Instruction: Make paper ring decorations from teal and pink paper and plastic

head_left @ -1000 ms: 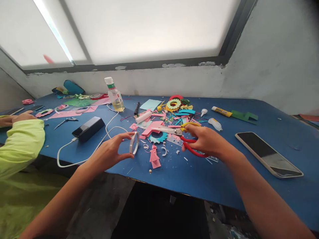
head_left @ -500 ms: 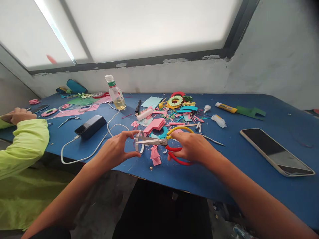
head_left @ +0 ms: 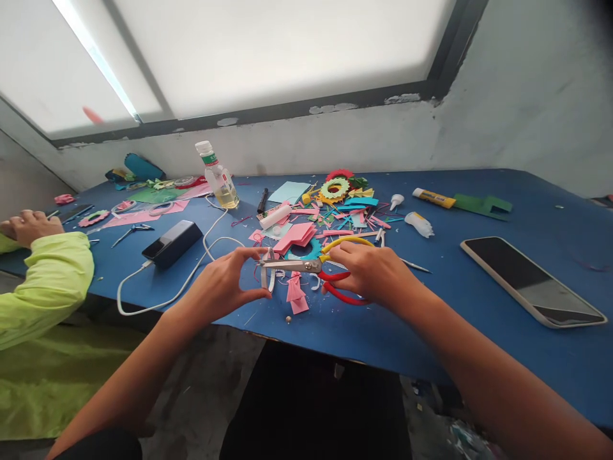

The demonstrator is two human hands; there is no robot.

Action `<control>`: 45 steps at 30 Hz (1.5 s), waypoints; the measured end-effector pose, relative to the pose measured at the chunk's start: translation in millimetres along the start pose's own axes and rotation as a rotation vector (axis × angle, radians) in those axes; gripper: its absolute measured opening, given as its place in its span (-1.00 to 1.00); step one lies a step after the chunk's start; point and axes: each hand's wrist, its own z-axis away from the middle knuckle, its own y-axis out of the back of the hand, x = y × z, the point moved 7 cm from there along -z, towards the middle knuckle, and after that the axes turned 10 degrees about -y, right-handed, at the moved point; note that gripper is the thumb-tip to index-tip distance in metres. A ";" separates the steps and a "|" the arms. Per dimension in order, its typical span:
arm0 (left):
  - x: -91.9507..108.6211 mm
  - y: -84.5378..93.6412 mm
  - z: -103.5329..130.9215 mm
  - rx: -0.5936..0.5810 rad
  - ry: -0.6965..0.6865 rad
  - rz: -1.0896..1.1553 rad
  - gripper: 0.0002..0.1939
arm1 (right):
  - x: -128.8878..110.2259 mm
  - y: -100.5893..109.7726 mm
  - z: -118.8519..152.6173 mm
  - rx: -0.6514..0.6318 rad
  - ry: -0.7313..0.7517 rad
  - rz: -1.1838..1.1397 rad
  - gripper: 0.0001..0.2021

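Observation:
My left hand (head_left: pixel 234 276) grips a thin white ring (head_left: pixel 272 282) between thumb and fingertips, above the near part of the table. Its material I cannot make out. In my right hand (head_left: pixel 364 273) is a pair of scissors (head_left: pixel 309 266) with one yellow and one red handle. The blades point left and reach across the ring, close together. Behind them lie folded pink paper (head_left: pixel 297 236) and a teal scalloped paper ring (head_left: pixel 306 248). Below the blades rests a pleated pink paper strip (head_left: pixel 297 294).
Colourful paper scraps (head_left: pixel 352 214) lie heaped beyond my hands. To the left stand a bottle (head_left: pixel 221 182) and a black power bank (head_left: pixel 172 243) with a white cable. A phone (head_left: pixel 531 278) and a glue tube (head_left: pixel 433 197) lie right. A co-worker's hand (head_left: pixel 36 227) is far left.
The scissor blades have come closer together across the white ring. Both hands keep their hold, and the whole view has shifted slightly.

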 end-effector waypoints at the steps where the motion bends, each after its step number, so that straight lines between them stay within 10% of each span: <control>1: 0.3 -0.1 0.1 0.001 -0.003 0.001 -0.40 | 0.2 0.9 -0.1 0.005 0.003 0.002 -0.70; 16: -11.8 -9.3 3.0 0.158 0.121 0.349 -0.38 | 20.7 -4.9 -5.5 -0.117 -0.143 0.003 -0.57; 26: -34.2 3.4 23.4 0.454 0.275 0.359 -0.54 | 121.9 -8.5 -0.4 -0.310 -0.710 0.142 -0.45; 38: -96.3 -6.3 28.0 0.026 0.435 -0.159 -0.61 | 195.0 -37.3 24.5 -0.522 -0.913 0.152 -0.66; 45: -67.3 -29.0 -23.8 -0.034 0.364 0.104 -0.58 | 189.5 -25.1 13.8 -0.239 -0.845 0.073 -0.55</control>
